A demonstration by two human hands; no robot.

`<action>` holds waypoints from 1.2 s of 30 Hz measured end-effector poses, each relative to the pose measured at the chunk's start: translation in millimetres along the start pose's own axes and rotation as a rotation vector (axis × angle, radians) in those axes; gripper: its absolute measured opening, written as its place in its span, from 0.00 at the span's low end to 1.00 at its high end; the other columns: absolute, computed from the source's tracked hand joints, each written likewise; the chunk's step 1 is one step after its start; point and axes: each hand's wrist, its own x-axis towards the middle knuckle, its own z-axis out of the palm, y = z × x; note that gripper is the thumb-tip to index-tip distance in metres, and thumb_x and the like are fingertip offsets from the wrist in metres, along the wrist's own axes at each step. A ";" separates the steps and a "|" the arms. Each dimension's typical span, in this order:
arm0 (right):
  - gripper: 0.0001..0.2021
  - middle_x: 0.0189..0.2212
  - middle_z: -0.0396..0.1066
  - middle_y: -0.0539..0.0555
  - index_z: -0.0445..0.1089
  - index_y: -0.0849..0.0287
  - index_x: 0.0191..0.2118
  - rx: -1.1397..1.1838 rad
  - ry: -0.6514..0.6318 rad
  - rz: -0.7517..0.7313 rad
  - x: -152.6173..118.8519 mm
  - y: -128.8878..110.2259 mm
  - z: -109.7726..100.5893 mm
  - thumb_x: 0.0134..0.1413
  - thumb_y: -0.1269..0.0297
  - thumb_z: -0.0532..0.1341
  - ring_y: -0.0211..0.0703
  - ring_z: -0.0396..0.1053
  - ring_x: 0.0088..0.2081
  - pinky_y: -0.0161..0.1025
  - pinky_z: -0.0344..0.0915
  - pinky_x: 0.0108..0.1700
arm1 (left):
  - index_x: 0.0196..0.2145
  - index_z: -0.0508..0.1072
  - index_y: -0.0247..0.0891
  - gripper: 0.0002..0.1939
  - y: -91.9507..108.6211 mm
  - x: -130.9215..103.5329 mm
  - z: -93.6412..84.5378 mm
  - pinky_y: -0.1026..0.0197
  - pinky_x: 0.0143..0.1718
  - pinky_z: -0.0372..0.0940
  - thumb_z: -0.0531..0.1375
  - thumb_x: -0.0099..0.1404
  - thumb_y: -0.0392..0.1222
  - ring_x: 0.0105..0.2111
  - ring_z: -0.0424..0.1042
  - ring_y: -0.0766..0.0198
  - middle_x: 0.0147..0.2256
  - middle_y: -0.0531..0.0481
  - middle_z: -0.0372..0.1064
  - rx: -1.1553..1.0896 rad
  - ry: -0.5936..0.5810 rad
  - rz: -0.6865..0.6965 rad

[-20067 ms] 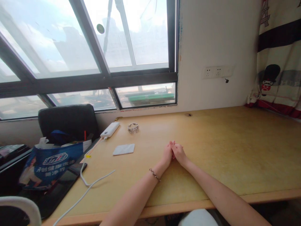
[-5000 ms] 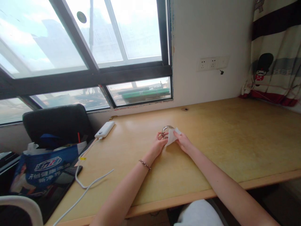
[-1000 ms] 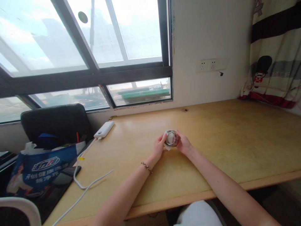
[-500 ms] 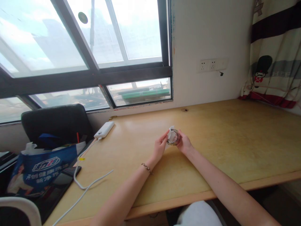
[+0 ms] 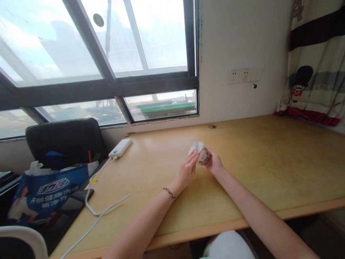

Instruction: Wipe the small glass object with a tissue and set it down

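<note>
Over the middle of the wooden table, my right hand is closed around the right side of a small round clear glass. Its round opening is tilted toward me and to the left; whether it is a cup or a jar is hard to tell. My left hand is closed on a white tissue, fingers stretched along it at the left rim of the glass. Part of the tissue sticks up beyond the fingertips. The left fingers hide some of the glass.
A white power bank lies near the table's left edge, with a white cable running toward me. Left of the table, a blue bag stands on a black chair. Behind are a window and wall sockets.
My left hand has turned palm-down and moved slightly right, bringing more of the tissue over the rim. The glass has tilted and shifted a little right in my right hand.
</note>
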 end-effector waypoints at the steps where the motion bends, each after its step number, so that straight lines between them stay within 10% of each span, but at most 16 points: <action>1: 0.11 0.25 0.73 0.50 0.69 0.61 0.30 -0.011 -0.013 0.019 -0.8 2.0 0.9 0.54 0.66 0.50 0.36 0.70 0.25 0.32 0.66 0.28 | 0.53 0.58 0.41 0.21 -0.3 0.9 -0.7 0.51 0.55 0.50 0.44 0.62 0.32 0.56 0.47 0.60 0.55 0.48 0.52 0.007 -0.019 0.027; 11: 0.09 0.26 0.73 0.51 0.69 0.61 0.32 -0.095 -0.090 0.045 -3.0 11.0 2.2 0.52 0.66 0.53 0.37 0.70 0.25 0.33 0.66 0.27 | 0.55 0.54 0.43 0.26 -3.0 8.5 -15.0 0.49 0.56 0.48 0.42 0.60 0.27 0.57 0.45 0.60 0.56 0.51 0.50 -0.017 -0.177 0.117; 22: 0.12 0.20 0.70 0.49 0.67 0.60 0.27 0.033 0.044 -0.081 7.9 4.9 -8.7 0.54 0.63 0.50 0.35 0.63 0.17 0.30 0.55 0.14 | 0.54 0.55 0.45 0.31 -7.1 -0.9 1.6 0.55 0.55 0.52 0.43 0.55 0.22 0.54 0.53 0.62 0.55 0.54 0.50 0.006 -0.061 -0.154; 36: 0.15 0.22 0.72 0.51 0.67 0.60 0.28 0.121 0.079 -0.104 8.2 -0.6 -10.7 0.56 0.64 0.46 0.37 0.67 0.22 0.34 0.64 0.23 | 0.57 0.49 0.38 0.34 -6.2 -3.4 0.3 0.52 0.55 0.52 0.42 0.52 0.21 0.57 0.44 0.60 0.56 0.46 0.48 0.225 -0.183 0.080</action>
